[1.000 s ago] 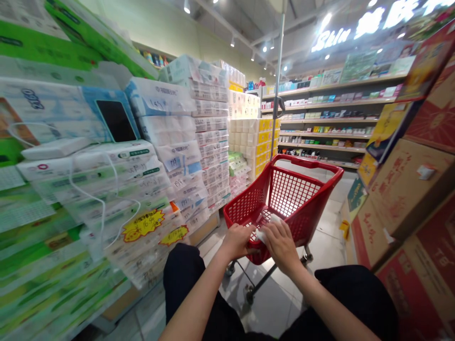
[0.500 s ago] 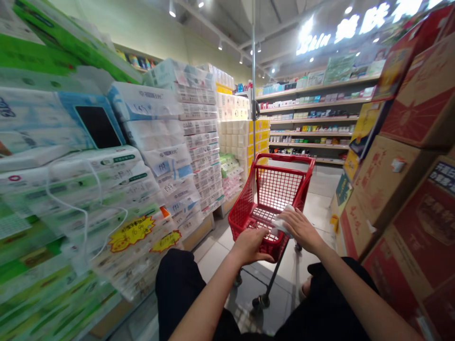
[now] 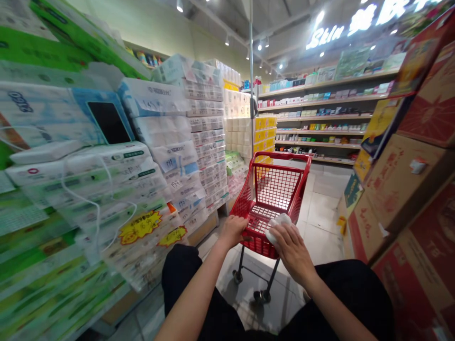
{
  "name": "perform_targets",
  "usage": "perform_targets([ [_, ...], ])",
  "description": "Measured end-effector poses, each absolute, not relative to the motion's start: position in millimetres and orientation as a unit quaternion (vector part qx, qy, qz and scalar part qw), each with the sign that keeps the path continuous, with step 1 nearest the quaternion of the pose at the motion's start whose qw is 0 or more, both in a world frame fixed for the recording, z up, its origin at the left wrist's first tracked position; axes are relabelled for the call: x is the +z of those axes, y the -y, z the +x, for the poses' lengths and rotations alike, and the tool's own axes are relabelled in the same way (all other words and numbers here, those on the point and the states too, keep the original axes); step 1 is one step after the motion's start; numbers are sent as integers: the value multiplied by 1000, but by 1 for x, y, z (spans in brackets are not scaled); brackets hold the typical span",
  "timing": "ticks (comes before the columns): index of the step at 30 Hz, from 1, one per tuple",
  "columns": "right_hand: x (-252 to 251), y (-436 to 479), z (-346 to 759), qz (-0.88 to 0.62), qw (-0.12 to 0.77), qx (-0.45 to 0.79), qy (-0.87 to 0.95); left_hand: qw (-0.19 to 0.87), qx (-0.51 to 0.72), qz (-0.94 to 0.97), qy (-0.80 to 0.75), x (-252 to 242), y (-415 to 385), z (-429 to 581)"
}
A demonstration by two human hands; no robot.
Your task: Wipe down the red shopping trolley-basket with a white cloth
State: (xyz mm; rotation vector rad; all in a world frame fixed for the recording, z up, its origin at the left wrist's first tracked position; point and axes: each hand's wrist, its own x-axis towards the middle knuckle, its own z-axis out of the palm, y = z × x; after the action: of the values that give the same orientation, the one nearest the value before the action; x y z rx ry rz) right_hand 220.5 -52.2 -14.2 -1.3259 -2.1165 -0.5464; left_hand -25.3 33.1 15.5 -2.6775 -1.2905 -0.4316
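At the near left corner of the red cart (image 3: 261,247), the left hand (image 3: 232,231) is curled over the rim, fingers bent and closed on the plastic; exactly where its thumb sits I cannot make out. Across from it, at the near right corner, the right hand (image 3: 292,246) lies palm down over a white wad (image 3: 282,219), fingers together and slightly bent, holding it against the rim; whether it is tissue or cloth I cannot tell. The wad looks light and soft, easy to bunch but perhaps apt to slip or snag on the grid, so several fingers spread flat over it should hold it best. The cart stands upright just ahead of the person's knees (image 3: 181,270). Its basket looks stiff, smooth and fairly light, and on casters (image 3: 262,297) it would probably roll or swivel under a push; a rim corner seems a sensible place to steady it, as does the raised bar (image 3: 282,155) at the far end. Around it spread pale floor tiles (image 3: 322,203), with stacked paper packs (image 3: 170,156) to the left, cartons (image 3: 401,175) to the right, and shelves (image 3: 320,118) of small goods beyond.
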Motion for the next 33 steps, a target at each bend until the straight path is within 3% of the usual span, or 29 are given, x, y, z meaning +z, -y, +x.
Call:
perform_targets([
  [10, -2, 58, 173, -477, 262, -216, 811, 43, -174, -891, 417, 13, -16, -1],
  [22, 10, 47, 261, -451, 229, -225, 833, 35, -167, -881, 441, 13, -11, 11],
  [33, 4, 28, 193, -490, 219, -262, 802, 68, -195, -863, 462, 4, 3, 49],
])
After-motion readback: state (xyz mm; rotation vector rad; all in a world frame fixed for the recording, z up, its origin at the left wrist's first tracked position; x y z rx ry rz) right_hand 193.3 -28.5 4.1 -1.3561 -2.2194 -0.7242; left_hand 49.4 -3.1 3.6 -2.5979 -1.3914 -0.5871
